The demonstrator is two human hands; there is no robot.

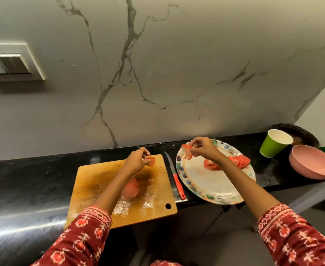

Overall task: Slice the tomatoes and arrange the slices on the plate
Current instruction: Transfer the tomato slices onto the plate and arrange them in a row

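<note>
Pinching tomato slices: left grip (137, 160) over cutting board (92, 181), right grip (201, 147) over plate (211, 181).

left hand (136, 160) pinches slice (151, 161) over board (100, 181) | right hand (202, 146) holds slices (186, 150) over plate (215, 189) | knife (175, 177) between

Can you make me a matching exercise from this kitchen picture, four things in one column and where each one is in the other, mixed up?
Things:
1. knife
2. green cup
3. pink bowl
4. tomato piece

Places:
A. on the cutting board
B. far right of the counter, nearest the edge
C. between board and plate
D. just left of the bowl

Pairs: 1-C, 2-D, 3-B, 4-A
</note>
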